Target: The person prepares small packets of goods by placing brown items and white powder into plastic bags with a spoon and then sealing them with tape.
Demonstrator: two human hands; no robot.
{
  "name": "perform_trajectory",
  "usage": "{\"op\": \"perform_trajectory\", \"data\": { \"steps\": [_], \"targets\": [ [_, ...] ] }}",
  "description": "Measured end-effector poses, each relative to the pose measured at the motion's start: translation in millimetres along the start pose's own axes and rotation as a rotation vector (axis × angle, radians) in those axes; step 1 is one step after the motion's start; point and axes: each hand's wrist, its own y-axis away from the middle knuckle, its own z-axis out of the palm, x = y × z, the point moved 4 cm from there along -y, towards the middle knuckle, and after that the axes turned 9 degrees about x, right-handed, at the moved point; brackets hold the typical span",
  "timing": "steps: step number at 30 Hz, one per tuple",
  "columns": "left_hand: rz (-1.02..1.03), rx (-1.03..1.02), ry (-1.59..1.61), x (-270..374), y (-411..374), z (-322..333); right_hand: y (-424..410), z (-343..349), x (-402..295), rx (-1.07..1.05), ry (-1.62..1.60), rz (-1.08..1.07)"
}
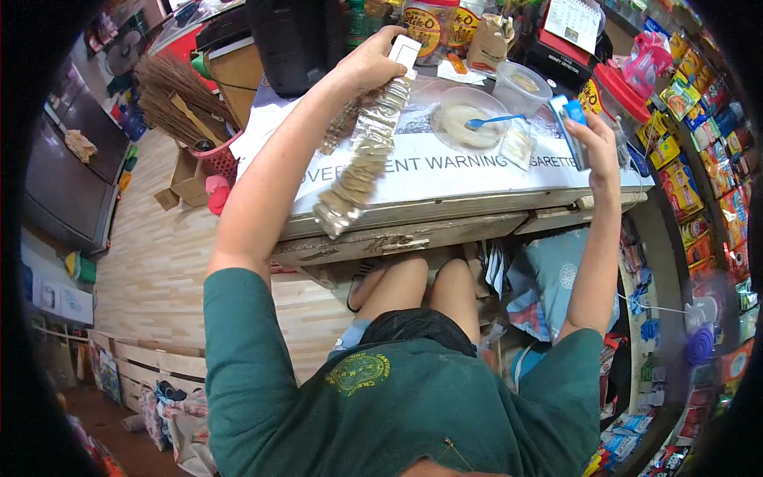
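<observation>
My left hand [378, 62] is raised over the back left of the desk, gripping the white card top of a long strip of small shiny sachets [369, 149]. The strip hangs down across the printed desk cover and past the front edge, its lower end blurred. At the right, my right hand [593, 140] grips a stapler-like blue and silver object [569, 131], whose exact kind I cannot tell. Between the hands lie a round clear plastic tub [468, 122] with pale contents, a blue plastic spoon [495, 121] resting in it, and a small clear packet [517, 148].
Plastic jars [430, 27], a paper bag [490, 42], a smaller clear tub [523, 83] and a money detector box [557, 59] stand along the back. Hanging snack packets [679, 179] line the right side. Brooms [179, 101] stand in a pink basket [217, 158] at the left.
</observation>
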Motion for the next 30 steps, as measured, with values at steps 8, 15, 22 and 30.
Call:
{"op": "perform_trajectory", "data": {
  "steps": [8,15,22,30],
  "targets": [
    [0.12,0.012,-0.461,-23.0,-30.2,33.5,-2.7,-34.4,71.0,-0.01,0.416,0.078],
    [0.775,0.036,-0.368,85.4,27.0,62.3,5.0,-47.9,61.9,0.24,0.664,-0.33],
    [0.954,-0.229,-0.301,104.7,87.5,137.6,70.1,31.2,9.8,0.153,0.463,-0.671],
    [0.967,-0.217,-0.435,104.6,85.0,165.5,75.9,42.6,31.9,0.211,0.286,-0.551]
  ]
}}
